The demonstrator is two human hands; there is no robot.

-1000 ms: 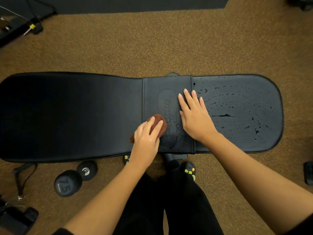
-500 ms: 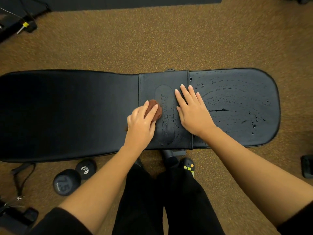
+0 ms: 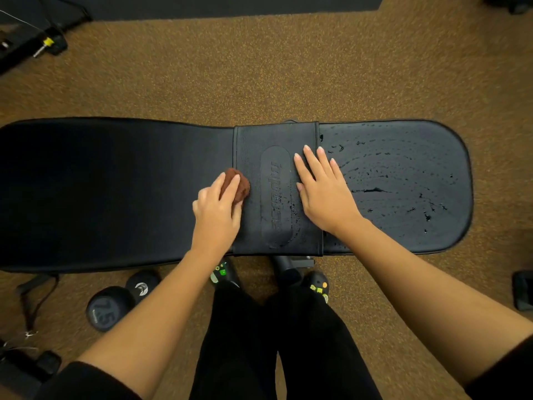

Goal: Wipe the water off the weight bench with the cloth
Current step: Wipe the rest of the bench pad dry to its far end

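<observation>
Pressing the balled brown cloth [image 3: 241,186] onto the bench [image 3: 115,192] at the left edge of its middle panel [image 3: 275,134], with the left hand [image 3: 215,217] curled over it and gripping. Resting flat just to the right with the right hand [image 3: 326,194], fingers straight and spread, across the panel's right seam. Beading in water drops [image 3: 372,190] over the right pad [image 3: 403,157] and the panel's right part; on the carpet [image 3: 259,67] near left, a dumbbell [image 3: 108,308].

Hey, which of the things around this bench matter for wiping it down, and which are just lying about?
For the job: weight bench, water drops on its pad, brown cloth, left hand holding it, right hand flat on the bench.
Lying about: dumbbell, black strap.
</observation>
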